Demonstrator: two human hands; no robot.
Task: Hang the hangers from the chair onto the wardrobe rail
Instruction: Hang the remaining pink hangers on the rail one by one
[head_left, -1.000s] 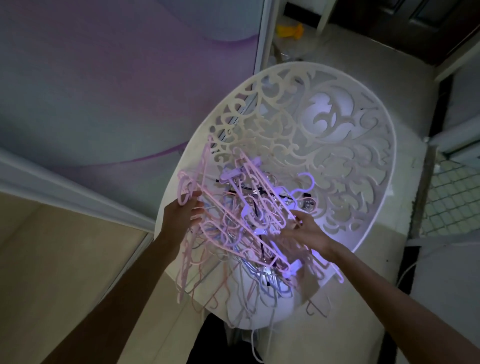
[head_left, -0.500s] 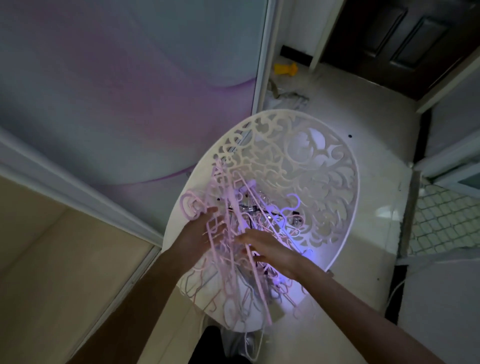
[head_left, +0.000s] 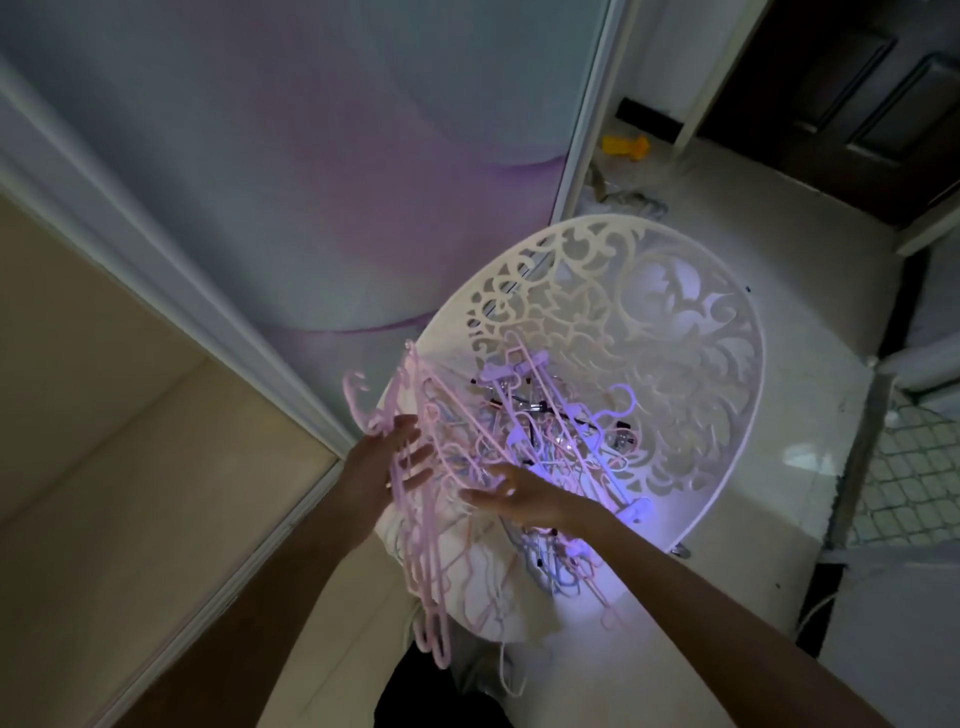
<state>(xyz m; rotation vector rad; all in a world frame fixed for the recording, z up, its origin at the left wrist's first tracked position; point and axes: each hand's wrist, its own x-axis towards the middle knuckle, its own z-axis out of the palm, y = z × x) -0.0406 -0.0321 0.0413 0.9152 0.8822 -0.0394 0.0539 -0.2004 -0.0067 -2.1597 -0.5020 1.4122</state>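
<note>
A white chair (head_left: 691, 332) with a cut-out scroll back stands on the floor, its seat heaped with tangled pink and lilac hangers (head_left: 545, 431). My left hand (head_left: 384, 467) holds a bunch of pink hangers (head_left: 421, 535) near their hooks; the bunch hangs down past the seat's left edge. My right hand (head_left: 524, 496) lies flat with fingers spread on the pile, just right of the bunch. The wardrobe rail is out of sight.
A sliding wardrobe door (head_left: 311, 156) with a purple pattern fills the upper left, with the open beige wardrobe interior (head_left: 104, 467) beside it. A yellow object (head_left: 626, 147) and a cloth lie on the floor behind the chair. A dark door (head_left: 852, 88) is top right.
My left hand has drawn the pink bunch up and left, off the pile. My right hand has slid left across the heap. The view has pulled back from the chair.
</note>
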